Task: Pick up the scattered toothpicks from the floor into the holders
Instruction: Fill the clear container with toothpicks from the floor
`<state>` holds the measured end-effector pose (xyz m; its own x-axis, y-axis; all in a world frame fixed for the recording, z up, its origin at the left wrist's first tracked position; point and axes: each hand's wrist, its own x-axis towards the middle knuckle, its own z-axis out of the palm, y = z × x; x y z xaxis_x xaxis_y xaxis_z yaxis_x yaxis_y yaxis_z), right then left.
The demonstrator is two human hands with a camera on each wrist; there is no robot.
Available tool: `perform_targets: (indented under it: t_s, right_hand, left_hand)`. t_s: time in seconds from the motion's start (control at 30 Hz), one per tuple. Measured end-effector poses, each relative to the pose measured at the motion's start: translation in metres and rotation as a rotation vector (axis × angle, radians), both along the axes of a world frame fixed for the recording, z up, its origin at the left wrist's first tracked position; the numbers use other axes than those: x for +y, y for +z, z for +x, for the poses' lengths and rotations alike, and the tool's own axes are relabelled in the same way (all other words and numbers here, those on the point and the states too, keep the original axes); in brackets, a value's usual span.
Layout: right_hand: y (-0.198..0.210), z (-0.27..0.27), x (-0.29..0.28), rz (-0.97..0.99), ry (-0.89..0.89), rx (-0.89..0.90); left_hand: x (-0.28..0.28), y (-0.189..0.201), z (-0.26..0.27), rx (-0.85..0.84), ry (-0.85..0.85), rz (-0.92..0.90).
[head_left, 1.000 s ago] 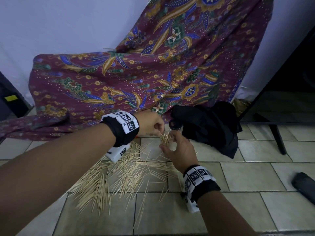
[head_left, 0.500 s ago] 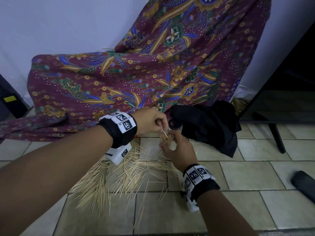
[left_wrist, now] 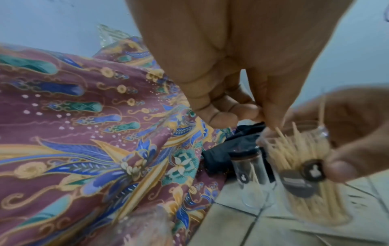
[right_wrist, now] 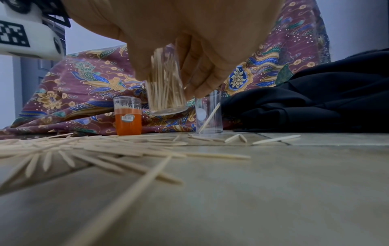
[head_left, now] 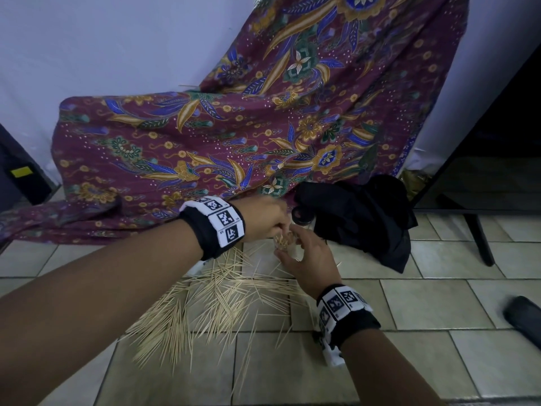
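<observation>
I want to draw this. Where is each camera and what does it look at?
Head: above, looking down at pale wooden toothpicks on the tiled floor; both forearms show.
Left wrist: looks along the left hand at the clear toothpick-filled holder.
Right wrist: near the floor; the right hand grips that holder.
All share the holder.

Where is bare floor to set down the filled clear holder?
Bare beige floor tiles lie right of the right hand, between the black cloth and the dark object. Left of it, scattered wooden toothpicks crowd the floor.
</observation>
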<state>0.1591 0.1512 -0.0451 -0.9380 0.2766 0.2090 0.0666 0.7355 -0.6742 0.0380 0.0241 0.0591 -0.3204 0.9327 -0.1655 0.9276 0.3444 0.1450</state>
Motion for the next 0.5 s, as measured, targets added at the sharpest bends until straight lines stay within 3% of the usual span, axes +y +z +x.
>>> perform_targets:
  t_s: [0.13, 0.23, 0.5]
  right_hand:
    - [0.0, 0.0, 0.001, -0.009, -0.008, -0.007]
    - [0.0, 0.0, 0.003, -0.014, -0.025, 0.005]
    - [-0.006, -0.004, 0.004, 0.005, -0.006, 0.022]
  left_hand:
    - [-0.001, -0.006, 0.001, -0.194, 0.085, 0.147]
    - [-0.008, -0.004, -0.009, -0.174, 0.127, 0.219]
    - [-0.015, -0.013, 0.009, -0.227, -0.001, 0.223]
